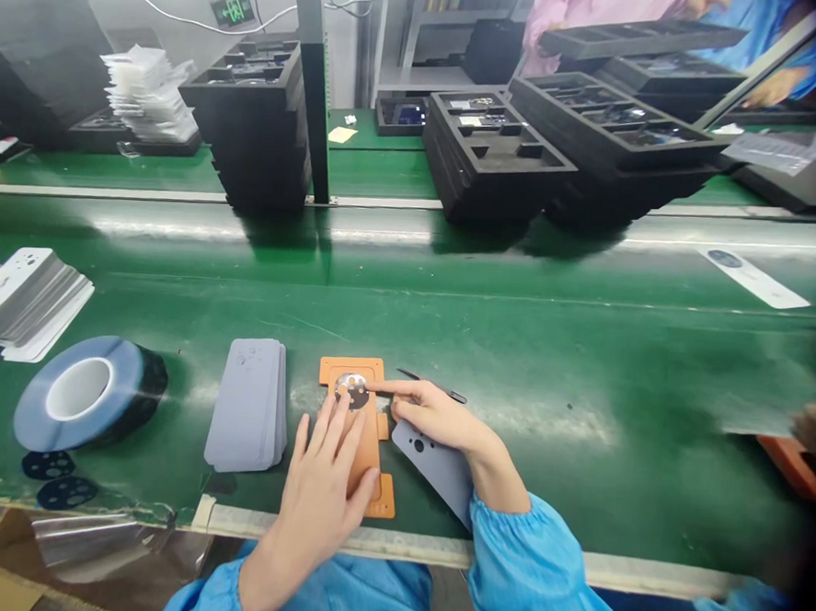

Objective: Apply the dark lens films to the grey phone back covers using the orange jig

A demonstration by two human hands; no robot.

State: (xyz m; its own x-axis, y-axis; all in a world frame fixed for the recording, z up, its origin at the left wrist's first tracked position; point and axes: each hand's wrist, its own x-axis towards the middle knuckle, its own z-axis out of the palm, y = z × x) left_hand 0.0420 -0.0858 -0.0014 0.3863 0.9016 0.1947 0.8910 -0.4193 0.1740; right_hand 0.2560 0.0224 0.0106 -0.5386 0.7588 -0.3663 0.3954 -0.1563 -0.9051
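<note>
An orange jig (364, 450) lies at the front edge of the green bench. In its upper part sits a shiny round plate with several holes (353, 392). My left hand (325, 476) rests flat on the jig, fingers spread, fingertips at the plate's lower edge. My right hand (443, 416) touches the plate's right edge with its outstretched index finger, the other fingers curled. Under the right hand lies a grey phone-back-shaped panel with camera holes (436, 469), partly hidden by hand and wrist. Behind that hand lies a dark tweezers-like tool (454, 395), partly covered.
Left of the jig are a stack of grey panels (246, 411), a blue tape roll (88, 392) and white panels (25, 300). Black trays (500, 154) stand stacked at the back. A white strip (755, 279) lies far right. Other people's hands show at the right edge and back right.
</note>
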